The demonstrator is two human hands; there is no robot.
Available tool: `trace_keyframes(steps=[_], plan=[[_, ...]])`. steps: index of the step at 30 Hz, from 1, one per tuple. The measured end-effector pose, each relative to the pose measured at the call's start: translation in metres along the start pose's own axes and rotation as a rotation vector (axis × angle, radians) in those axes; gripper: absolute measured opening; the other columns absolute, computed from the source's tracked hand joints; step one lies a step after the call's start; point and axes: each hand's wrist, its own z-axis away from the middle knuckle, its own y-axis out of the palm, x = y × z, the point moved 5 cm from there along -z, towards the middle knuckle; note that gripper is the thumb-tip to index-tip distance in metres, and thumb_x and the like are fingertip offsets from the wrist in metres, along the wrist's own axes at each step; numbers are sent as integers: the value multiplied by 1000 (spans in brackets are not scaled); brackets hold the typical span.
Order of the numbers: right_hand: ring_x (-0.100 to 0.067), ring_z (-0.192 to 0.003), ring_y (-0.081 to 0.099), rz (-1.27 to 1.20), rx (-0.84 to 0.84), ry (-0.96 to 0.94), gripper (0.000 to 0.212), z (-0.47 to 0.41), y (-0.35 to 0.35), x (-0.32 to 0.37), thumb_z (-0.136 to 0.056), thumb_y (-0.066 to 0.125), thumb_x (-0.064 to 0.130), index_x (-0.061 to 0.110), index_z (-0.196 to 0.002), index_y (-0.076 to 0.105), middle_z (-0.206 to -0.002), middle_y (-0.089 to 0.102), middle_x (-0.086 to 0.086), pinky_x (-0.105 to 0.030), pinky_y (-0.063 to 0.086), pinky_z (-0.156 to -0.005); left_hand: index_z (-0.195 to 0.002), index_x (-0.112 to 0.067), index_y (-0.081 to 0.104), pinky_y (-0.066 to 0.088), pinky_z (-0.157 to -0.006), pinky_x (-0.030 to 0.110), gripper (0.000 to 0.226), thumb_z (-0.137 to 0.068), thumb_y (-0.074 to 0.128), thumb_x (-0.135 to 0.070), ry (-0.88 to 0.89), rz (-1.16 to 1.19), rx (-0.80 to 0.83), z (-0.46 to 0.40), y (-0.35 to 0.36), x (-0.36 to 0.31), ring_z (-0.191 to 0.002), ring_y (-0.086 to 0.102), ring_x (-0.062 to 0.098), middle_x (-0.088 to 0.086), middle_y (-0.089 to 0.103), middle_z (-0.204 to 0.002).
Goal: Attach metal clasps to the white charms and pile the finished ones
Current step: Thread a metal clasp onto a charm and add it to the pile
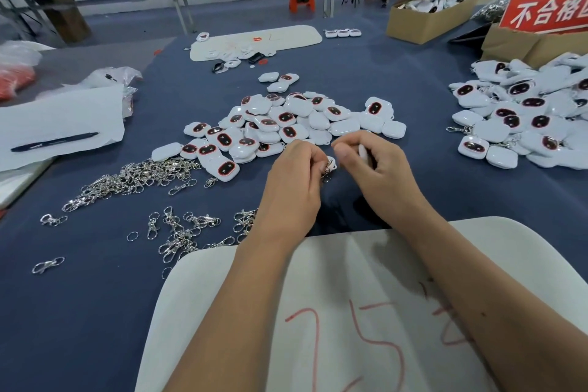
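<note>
Blue table (318,73), left hand (294,181) pinching clasp (327,169), right hand (378,169) gripping charm (362,153)

The table cloth (318,67) is dark blue. At 12 o'clock, the charm pile (286,124) is white; each face is black, outlined red. At 9 o'clock, the clasps (133,178) are silver, and the pen (54,141) is dark blue on white paper (47,118). At 6 o'clock, the white board (343,264) bears red handwriting. At 2 o'clock, the sign (550,8) is red with white characters.
</note>
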Motion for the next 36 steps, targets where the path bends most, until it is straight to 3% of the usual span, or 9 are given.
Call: trace_keyframes(steps=[3, 5, 10, 13, 16, 20, 25, 33, 36], plan=[[-12, -73, 48, -175, -4, 118, 30, -4, -2, -8, -100, 45, 19, 18, -119, 68, -77, 55, 4, -22, 43, -73, -87, -18, 54, 44, -71, 27, 18, -101, 47, -8, -32, 0, 29, 0, 4, 2, -81, 56, 9, -7, 59, -84], [-8, -75, 51, -138, 5, 133, 33, -4, -4, -12, -101, 53, 8, 21, -129, 64, -83, 57, 13, -20, 43, -78, -88, -18, 54, 50, -74, 32, 19, -102, 44, -9, -77, 28, 62, 0, 7, 4, -82, 61, 6, -7, 64, -84], [-9, -57, 40, -35, 74, 55, 37, 1, 0, -4, -89, 53, -4, 25, -105, 71, -84, 62, 6, -19, 37, -57, -87, -21, 53, 52, -73, 33, 20, -101, 42, -12, -112, 59, 66, 0, 5, 4, -78, 64, 6, -9, 67, -81], [-13, -60, 49, 94, 76, -52, 23, 4, 4, 4, -91, 66, 3, 24, -94, 73, -84, 65, 12, -22, 42, -56, -85, -21, 53, 50, -69, 34, 21, -100, 43, -11, -112, 47, 56, -1, 3, 5, -77, 62, 13, -8, 66, -77], [-24, -81, 59, 177, 45, -147, 8, 5, 4, 11, -90, 79, 10, 17, -93, 75, -90, 68, 4, -35, 47, -75, -85, -22, 53, 49, -66, 30, 23, -101, 47, -9, -106, 49, 51, -1, 3, 5, -74, 61, 12, -6, 65, -75], [-15, -83, 55, 205, 9, -213, 8, 5, 2, 13, -87, 81, 9, 14, -88, 75, -85, 62, 4, -29, 43, -73, -85, -21, 56, 47, -65, 26, 23, -101, 50, -5, -85, 74, 40, -1, 2, 4, -72, 59, 12, -6, 65, -73], [-9, -89, 59, 69, 8, -113, 9, 2, -1, 4, -91, 79, 13, 20, -90, 74, -90, 65, 11, -19, 44, -78, -86, -15, 58, 49, -69, 27, 20, -99, 52, -1, -38, 126, 7, -2, 1, 0, -72, 62, 15, -1, 66, -72], [-5, -87, 62, 76, 49, -121, 9, 0, 0, 3, -92, 77, 10, 17, -96, 79, -88, 68, 15, -13, 42, -80, -89, -14, 58, 46, -64, 24, 13, -100, 54, -9, -27, 97, 39, -1, 1, 3, -70, 59, 12, -8, 64, -75], [-4, -64, 59, -93, 53, 29, 10, -1, 0, -6, -99, 69, 14, 19, -103, 76, -79, 66, 13, -18, 47, -60, -89, -17, 58, 42, -61, 20, 11, -99, 55, -14, -25, 69, 55, 0, 2, 3, -69, 56, 11, -7, 62, -77]])
